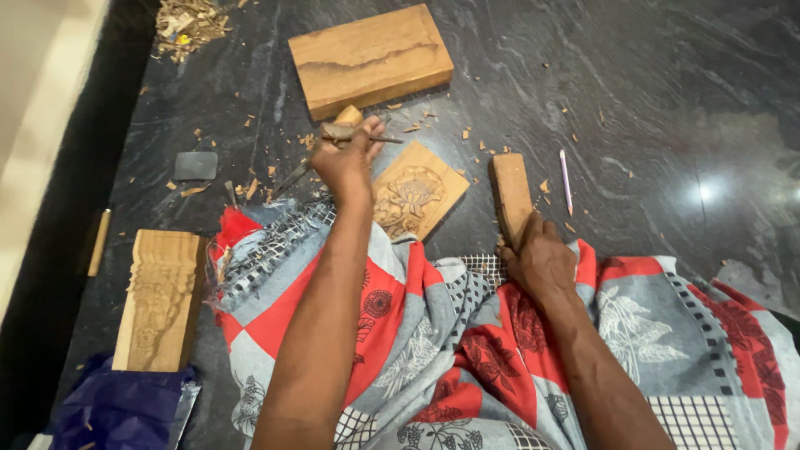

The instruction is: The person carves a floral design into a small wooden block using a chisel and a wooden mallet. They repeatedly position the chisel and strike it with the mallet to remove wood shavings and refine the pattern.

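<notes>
patterned cloth [467, 350] hides legs; left hand [346, 162] grips chisel [350, 133], right hand [542, 258] mallet [511, 193].

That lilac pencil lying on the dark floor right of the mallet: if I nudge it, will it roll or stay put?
The pencil looks thin and light, so a touch probably shifts it. The stone floor looks polished and glossy, so it would likely slide or roll freely. Scattered wood chips beside it might stop it early.
</notes>
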